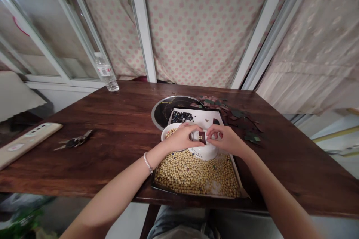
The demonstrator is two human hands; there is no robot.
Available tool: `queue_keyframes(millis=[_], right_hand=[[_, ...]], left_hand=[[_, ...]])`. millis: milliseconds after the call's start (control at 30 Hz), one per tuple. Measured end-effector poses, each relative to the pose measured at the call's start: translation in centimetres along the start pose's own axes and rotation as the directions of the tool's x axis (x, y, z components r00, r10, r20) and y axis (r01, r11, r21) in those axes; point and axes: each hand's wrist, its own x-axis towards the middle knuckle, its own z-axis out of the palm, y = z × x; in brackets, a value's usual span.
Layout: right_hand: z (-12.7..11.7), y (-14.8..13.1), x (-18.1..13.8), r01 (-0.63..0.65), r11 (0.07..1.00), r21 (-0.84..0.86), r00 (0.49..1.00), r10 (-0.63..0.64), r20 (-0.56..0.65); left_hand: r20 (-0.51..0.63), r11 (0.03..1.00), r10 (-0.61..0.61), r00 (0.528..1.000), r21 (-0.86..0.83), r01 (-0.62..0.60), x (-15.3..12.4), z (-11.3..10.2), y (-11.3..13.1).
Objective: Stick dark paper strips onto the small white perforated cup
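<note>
My left hand [181, 139] and right hand [226, 139] meet above the bowl [206, 153]. The fingertips of both hands are clamped on a small dark card [202, 138], one hand at each edge. A few beans lie on it. The bowl stands in the tray [200, 118], touching the soybeans [193, 175]. Black beans [181, 117] lie at the tray's far end. Keys [74, 142] lie well to the left.

One head-worn camera looks forward and down, close above the left hand [181, 139] and right hand [226, 140], tray [199, 118] beneath them, curtain [196, 26] beyond them.
</note>
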Motion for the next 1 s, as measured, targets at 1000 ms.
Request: queue_keyframes(millis=[1000], right_hand=[[1.3, -0.3, 0.1, 0.106, 0.981, -0.163, 0.992, -0.115, -0.045]], left_hand=[[-0.064, 0.996, -0.022, 0.998, 0.09, 0.027, -0.1, 0.6, -0.5]])
